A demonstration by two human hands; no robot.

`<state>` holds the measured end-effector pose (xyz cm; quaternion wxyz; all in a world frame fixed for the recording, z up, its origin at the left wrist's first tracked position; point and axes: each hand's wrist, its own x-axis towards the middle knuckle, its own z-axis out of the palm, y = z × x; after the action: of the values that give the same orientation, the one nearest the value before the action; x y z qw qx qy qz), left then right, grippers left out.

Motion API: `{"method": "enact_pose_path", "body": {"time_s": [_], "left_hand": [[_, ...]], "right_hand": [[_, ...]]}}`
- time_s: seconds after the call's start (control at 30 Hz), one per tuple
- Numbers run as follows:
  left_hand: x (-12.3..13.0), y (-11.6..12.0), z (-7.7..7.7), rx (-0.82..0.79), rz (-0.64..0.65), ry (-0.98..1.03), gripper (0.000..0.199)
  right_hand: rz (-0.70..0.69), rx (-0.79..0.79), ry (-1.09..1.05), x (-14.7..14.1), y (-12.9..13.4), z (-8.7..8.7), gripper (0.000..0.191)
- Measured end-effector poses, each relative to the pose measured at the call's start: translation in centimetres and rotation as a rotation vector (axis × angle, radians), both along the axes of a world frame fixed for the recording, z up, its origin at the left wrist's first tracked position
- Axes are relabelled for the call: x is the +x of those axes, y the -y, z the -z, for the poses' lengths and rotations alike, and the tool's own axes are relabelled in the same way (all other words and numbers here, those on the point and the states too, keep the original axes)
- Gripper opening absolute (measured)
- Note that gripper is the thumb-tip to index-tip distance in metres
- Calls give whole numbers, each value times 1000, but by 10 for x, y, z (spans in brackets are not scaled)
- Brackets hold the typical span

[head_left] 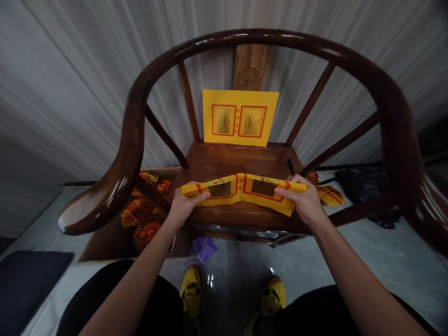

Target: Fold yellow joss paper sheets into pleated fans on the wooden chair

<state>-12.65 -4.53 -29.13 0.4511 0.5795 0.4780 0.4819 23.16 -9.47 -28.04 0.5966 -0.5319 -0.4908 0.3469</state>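
Between my two hands I hold a sheet of yellow joss paper [239, 189] above the front of a wooden chair seat [227, 158]. Its top edge is folded over, and it bends at a crease in the middle. My left hand [185, 200] pinches the left end, thumb on the printed face. The right end is gripped by my right hand [303, 196], its thumb also on top. A second yellow sheet [241, 98] leans upright against the chair back, showing two red-framed gold squares. Behind my right hand, a black pen-like object [291, 167] lies on the seat.
Curved dark armrests [135, 121] surround the seat. A cardboard box [105, 242] of orange-and-yellow folded paper pieces [147, 233] stands at left; a similar piece [331, 195] is at right. A purple wrapper [205, 248] lies on the floor, and a black bag [364, 186] sits at right.
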Motion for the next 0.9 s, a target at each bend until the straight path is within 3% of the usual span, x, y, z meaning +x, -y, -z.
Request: {"method": "enact_pose_path", "body": {"time_s": [0.2, 0.37, 0.6, 0.73, 0.83, 0.9], "left_hand": [[9, 3, -3, 19, 42, -33, 42], [3, 2, -6, 10, 62, -26, 35], [-13, -10, -4, 236, 104, -102, 6], [-17, -10, 9, 368, 32, -277, 23], [-18, -4, 19, 443, 33, -452, 43], [-19, 3, 24, 475, 61, -592, 54]], "right_hand": [[-64, -47, 65, -6, 0, 0, 49], [-113, -10, 271, 1, -3, 0, 30], [-98, 156, 376, 25, -10, 1, 11], [-56, 233, 633, 30, -8, 6, 4], [-60, 244, 814, 32, -2, 15, 19], [-152, 190, 880, 33, 2, 24, 28]]}}
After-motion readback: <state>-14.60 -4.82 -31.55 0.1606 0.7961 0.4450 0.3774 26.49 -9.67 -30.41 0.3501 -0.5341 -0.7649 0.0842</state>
